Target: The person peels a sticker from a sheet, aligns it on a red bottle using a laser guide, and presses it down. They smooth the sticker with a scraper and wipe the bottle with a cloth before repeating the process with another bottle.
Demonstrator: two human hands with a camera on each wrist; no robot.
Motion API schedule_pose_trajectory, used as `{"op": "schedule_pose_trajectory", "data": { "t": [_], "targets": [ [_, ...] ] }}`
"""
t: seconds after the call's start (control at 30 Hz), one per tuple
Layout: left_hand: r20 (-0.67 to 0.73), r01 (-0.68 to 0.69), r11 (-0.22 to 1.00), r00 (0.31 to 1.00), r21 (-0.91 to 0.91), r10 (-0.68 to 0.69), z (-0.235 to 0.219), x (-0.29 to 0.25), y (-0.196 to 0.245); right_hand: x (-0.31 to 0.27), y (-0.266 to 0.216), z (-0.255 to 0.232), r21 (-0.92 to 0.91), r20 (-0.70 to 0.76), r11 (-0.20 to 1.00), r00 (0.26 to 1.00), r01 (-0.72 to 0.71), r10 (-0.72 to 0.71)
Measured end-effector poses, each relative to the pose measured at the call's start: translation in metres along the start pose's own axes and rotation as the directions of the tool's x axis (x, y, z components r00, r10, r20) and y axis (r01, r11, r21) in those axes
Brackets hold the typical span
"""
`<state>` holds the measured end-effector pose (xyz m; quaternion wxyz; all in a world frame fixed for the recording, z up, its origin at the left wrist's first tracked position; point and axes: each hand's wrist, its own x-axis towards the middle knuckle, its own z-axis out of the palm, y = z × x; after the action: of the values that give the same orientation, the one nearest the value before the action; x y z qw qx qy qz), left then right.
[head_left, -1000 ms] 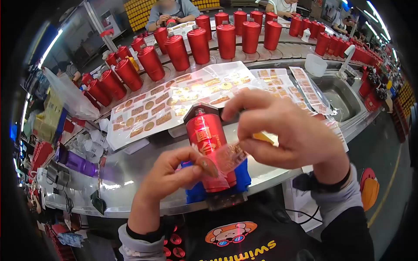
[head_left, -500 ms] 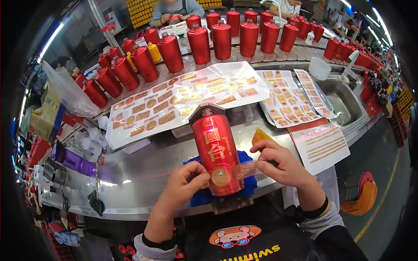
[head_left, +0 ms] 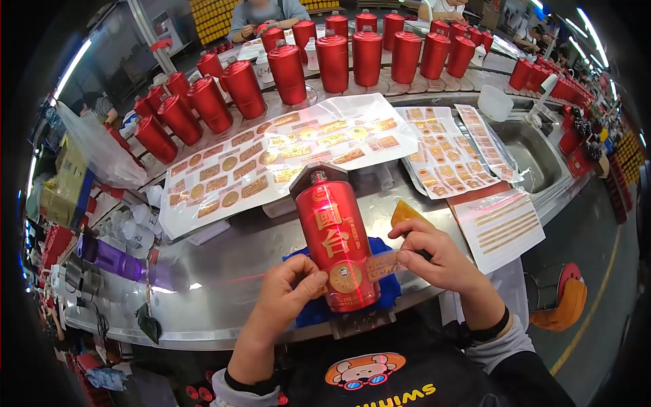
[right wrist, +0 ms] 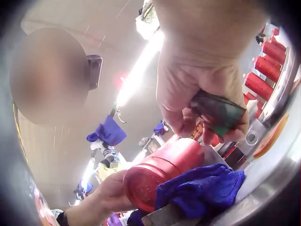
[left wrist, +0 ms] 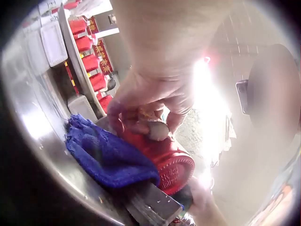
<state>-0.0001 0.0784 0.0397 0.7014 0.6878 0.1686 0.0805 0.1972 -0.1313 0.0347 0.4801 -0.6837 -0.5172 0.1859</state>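
A red bottle [head_left: 332,230] with gold characters lies tilted on a blue cloth [head_left: 308,308], its neck against a dark angular holder [head_left: 298,178]. A round gold emblem [head_left: 346,277] shows near its base. My left hand [head_left: 281,298] is at the bottle's lower left side, thumb and forefinger pinching the edge of a clear film. On the other side my right hand [head_left: 441,261] pinches the film's printed end [head_left: 383,263]. A dark green piece [right wrist: 218,110] sits within that hand's curled fingers. The left wrist view shows the bottle's embossed base [left wrist: 175,174].
Behind the bottle lie sticker sheets [head_left: 230,169], [head_left: 447,152] and a strip sheet [head_left: 508,230]. Red bottles [head_left: 332,64] line the curved conveyor. A yellow piece [head_left: 407,211] is beyond my right hand, a sink [head_left: 536,159] at right, a purple bottle [head_left: 112,258] at left.
Both hands have come down from above the bottle to its lower sides, with the film now across its front. Over the last half second they have barely moved; the bottles behind have shifted along the conveyor.
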Motion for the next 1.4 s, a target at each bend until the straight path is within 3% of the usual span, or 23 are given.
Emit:
{"op": "schedule_pose_trajectory", "data": {
  "t": [0.77,0.87,1.4],
  "targets": [
    [-0.013,-0.065,0.988,0.998,0.139,0.068,0.001,0.002,0.001,0.002,0.007,0.005,-0.013,0.005,1.0,1.0,-0.001,0.001],
    [-0.009,-0.045,0.997,0.999,0.065,0.045,0.001,0.003,-0.001,0.003,0.007,0.005,-0.006,0.015,1.0,1.0,-0.022,0.022],
    [-0.014,-0.039,0.99,0.999,0.139,0.042,0.002,0.002,0.007,0.004,0.012,0.007,-0.017,0.033,0.999,0.999,-0.027,0.028]
  ]
}}
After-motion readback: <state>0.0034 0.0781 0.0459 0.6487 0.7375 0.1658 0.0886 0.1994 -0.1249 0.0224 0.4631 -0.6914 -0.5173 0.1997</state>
